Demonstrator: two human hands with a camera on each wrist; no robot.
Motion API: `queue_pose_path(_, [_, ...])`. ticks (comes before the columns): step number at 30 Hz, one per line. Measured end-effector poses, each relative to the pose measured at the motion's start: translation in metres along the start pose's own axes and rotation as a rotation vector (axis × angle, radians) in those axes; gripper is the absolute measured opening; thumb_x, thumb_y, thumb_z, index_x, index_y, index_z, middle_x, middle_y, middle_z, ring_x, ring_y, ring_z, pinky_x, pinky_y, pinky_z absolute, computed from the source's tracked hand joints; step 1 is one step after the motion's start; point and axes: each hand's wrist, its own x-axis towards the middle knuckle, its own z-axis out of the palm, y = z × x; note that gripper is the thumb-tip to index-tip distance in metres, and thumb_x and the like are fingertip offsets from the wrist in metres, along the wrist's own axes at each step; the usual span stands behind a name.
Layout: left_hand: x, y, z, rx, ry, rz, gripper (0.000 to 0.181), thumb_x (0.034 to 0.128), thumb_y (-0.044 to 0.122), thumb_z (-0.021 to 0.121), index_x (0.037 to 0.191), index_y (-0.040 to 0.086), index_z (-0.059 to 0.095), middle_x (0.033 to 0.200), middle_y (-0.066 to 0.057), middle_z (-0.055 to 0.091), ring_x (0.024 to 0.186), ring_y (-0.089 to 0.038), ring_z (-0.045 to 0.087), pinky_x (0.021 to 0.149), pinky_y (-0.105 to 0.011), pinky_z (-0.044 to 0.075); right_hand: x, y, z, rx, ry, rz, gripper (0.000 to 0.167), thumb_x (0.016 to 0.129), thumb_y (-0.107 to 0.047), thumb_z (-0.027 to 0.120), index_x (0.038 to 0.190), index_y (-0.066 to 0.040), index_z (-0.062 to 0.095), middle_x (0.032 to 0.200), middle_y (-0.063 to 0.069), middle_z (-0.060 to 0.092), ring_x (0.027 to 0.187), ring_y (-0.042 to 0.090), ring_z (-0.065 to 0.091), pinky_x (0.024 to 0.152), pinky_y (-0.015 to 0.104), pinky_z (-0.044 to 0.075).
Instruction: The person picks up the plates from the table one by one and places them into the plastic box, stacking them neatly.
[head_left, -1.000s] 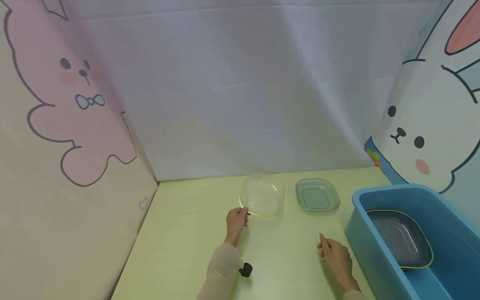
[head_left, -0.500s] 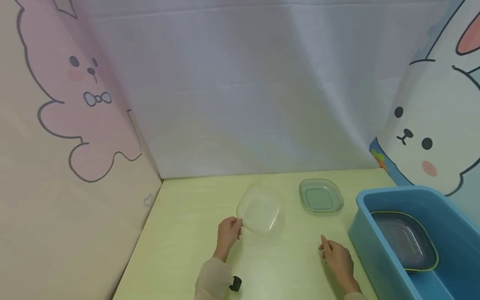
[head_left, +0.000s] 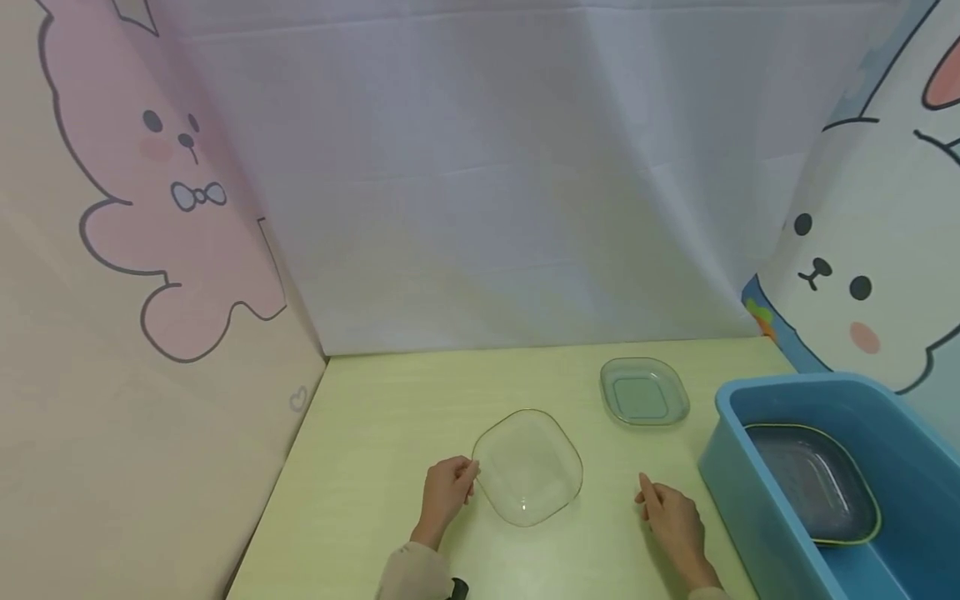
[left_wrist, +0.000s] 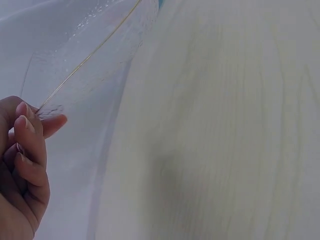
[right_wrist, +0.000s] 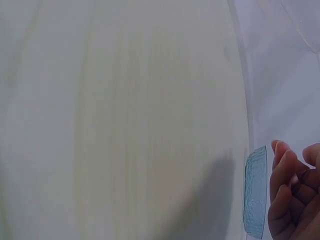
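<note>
My left hand (head_left: 447,492) pinches the left corner of a clear, rounded-square glass plate (head_left: 529,467) with a thin gold rim. In the left wrist view, thumb and fingers of the left hand (left_wrist: 25,160) meet at the rim of the plate (left_wrist: 102,60), which is held off the table. The right hand (head_left: 675,518) holds nothing, its fingers loosely bent, near the tub's left side. Farther back lies a greenish glass dish (head_left: 645,392); the right wrist view shows that dish (right_wrist: 256,195) beyond the right hand (right_wrist: 295,195).
A deep blue plastic tub (head_left: 757,508) stands at the right. Inside it leans a dark grey glass dish (head_left: 813,483) with a yellowish rim. Under everything is a pale yellow table (head_left: 375,433), with a white cloth (head_left: 480,208) hanging behind and cartoon-printed sheets at both sides.
The left hand has drawn the clear plate from the back of the table toward me, turning it and tilting it on the way. My right hand stays about where it was.
</note>
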Motion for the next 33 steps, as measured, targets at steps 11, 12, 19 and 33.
queue_pose_path(11, [0.000,0.017,0.001,0.052,-0.018,0.076,0.022,0.0897,0.024,0.057,0.077,0.010,0.069,0.046,0.006,0.051,0.035,0.000,0.041,0.042,-0.019,0.038,-0.005,-0.001,0.002,-0.010,-0.014,0.019,0.054,0.097,-0.047,0.033,0.072,-0.010,0.064,0.056,-0.006,0.055,0.050,0.010,0.045,0.051,0.028,0.032])
queue_pose_path(12, [0.000,0.019,0.001,0.051,-0.017,0.079,0.022,0.0897,0.023,0.057,0.077,0.009,0.069,0.045,0.006,0.051,0.035,0.000,0.040,0.042,-0.019,0.038,-0.005,-0.001,0.002,-0.008,-0.012,0.019,0.054,0.097,-0.048,0.033,0.072,-0.010,0.064,0.056,-0.006,0.055,0.050,0.010,0.045,0.052,0.028,0.032])
queue_pose_path(19, [-0.001,0.022,0.002,0.050,-0.001,0.081,0.022,0.0887,0.021,0.058,0.075,0.008,0.068,0.045,0.006,0.050,0.035,0.001,0.038,0.040,-0.018,0.036,-0.005,-0.015,0.010,0.172,-0.008,-0.021,0.053,0.097,-0.046,0.035,0.073,-0.007,0.063,0.053,-0.005,0.052,0.045,0.008,0.047,0.050,0.024,0.037])
queue_pose_path(33, [-0.004,0.019,0.006,0.007,0.000,0.073,0.023,0.0887,0.021,0.058,0.073,0.008,0.068,0.045,0.003,0.050,0.034,0.001,0.037,0.039,-0.018,0.036,-0.022,-0.046,0.021,0.221,-0.099,-0.126,0.046,0.097,-0.039,0.039,0.067,-0.008,0.056,0.055,-0.003,0.052,0.047,0.006,0.045,0.050,0.022,0.033])
